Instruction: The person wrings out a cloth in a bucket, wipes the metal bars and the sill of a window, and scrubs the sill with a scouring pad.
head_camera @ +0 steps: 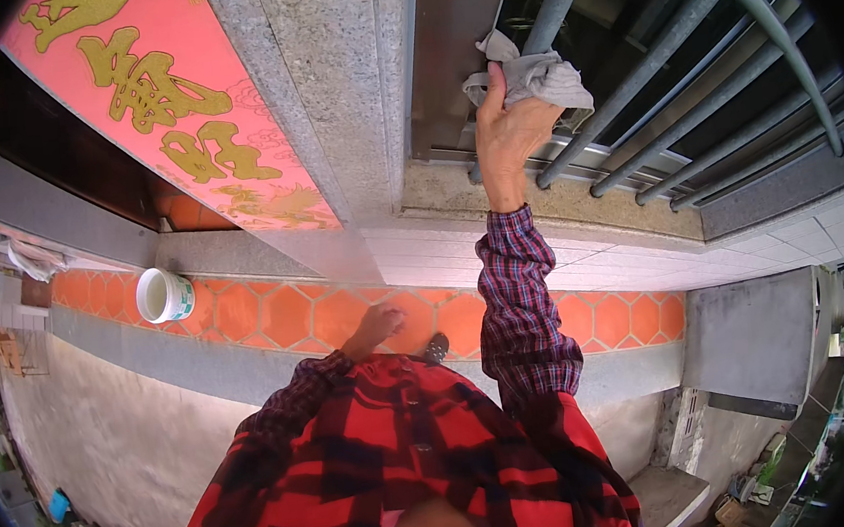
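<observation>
My right hand (512,131) is raised to the barred window and grips a grey-white cloth (538,80), which is wrapped against a round metal window bar (561,3). Its thumb points up along the cloth's near side; the other fingers are mostly hidden by the cloth and the hand. My left hand (380,326) hangs low in front of my body, above the orange hexagonal floor tiles (291,312), with its fingers curled; whether anything is inside them does not show. Behind the bars are dark window panes in a metal frame (448,50).
A white plastic bucket (164,295) stands on the tiles to the left. A stone window sill (537,204) juts out under the bars. A granite pillar (333,68) stands beside a pink banner (175,112) bearing gold writing. A grey block-like structure (749,344) is at the right.
</observation>
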`<state>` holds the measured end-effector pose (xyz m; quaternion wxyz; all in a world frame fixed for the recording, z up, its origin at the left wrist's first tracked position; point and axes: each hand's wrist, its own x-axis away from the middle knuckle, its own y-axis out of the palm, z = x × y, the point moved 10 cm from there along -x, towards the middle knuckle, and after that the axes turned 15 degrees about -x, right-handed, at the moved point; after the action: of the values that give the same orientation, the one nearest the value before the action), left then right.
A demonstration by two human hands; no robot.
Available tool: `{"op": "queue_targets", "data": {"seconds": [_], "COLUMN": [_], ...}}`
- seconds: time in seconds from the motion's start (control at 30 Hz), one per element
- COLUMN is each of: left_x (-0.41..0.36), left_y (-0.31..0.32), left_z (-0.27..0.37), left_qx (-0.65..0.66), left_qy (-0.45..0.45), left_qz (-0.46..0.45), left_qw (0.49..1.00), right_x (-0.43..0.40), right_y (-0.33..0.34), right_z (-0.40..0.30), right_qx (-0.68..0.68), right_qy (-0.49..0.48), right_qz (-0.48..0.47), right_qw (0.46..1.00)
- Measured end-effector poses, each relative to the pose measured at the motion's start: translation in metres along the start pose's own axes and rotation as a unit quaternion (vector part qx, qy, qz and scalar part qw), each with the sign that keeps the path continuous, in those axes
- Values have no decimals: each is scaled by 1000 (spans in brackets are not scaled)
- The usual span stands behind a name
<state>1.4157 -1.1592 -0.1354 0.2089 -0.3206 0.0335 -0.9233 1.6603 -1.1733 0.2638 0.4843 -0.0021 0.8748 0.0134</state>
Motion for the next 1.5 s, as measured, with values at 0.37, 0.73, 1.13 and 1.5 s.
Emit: {"op": "queue_targets", "data": {"seconds": [0.37, 0.73, 1.13, 1.5], "left_x": [6, 6, 13, 18], "left_y": [-12, 14, 22, 15], "left_z": [8, 17, 7, -4], "left_qx": [11, -13, -10, 4], "left_qy": [51, 19, 16, -19], "left_qz": [2, -43, -72, -48], "left_qw": [999, 999, 997, 999], "right_x": [160, 180, 273, 144], "right_y": [14, 64, -95, 32], "right_z": [58, 39, 63, 0], "right_qx": [195, 28, 91, 38], "right_qy": [23, 50, 190, 38], "right_qz": [-448, -539, -862, -365], "right_qw": [872, 840, 461, 929]}}
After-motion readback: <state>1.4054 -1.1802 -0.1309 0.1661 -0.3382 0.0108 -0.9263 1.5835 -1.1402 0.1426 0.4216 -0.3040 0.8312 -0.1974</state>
